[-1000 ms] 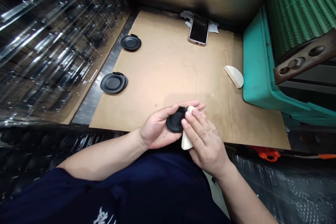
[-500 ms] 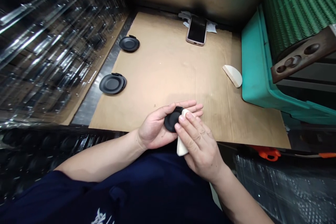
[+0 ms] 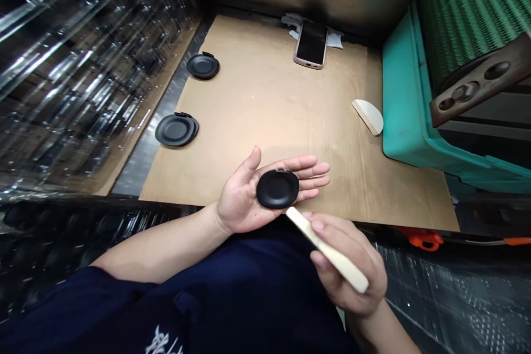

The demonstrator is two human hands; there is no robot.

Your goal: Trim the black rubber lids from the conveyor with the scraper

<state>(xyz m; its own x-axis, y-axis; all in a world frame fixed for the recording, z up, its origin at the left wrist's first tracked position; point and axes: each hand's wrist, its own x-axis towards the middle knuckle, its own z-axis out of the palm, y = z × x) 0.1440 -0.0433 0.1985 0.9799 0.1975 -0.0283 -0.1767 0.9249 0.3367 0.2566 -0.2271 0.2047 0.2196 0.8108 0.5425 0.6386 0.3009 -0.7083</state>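
Fingers (image 3: 307, 161) of your left hand (image 3: 243, 202) lie extended, apart, with the disc (image 3: 277, 189) unclamped on the palm, so a tilt could slide it off. Your right hand (image 3: 352, 265) pinches the pad (image 3: 332, 254); its tip, just beside the disc's rim, might knock it towards the surface (image 3: 232, 94).

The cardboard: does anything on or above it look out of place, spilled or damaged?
The phone, perhaps: it lies over a crumpled white scrap at the far edge of the cardboard, an everyday gadget among black dishes. No spill shows, and the dish on the left hand has no visible damage.
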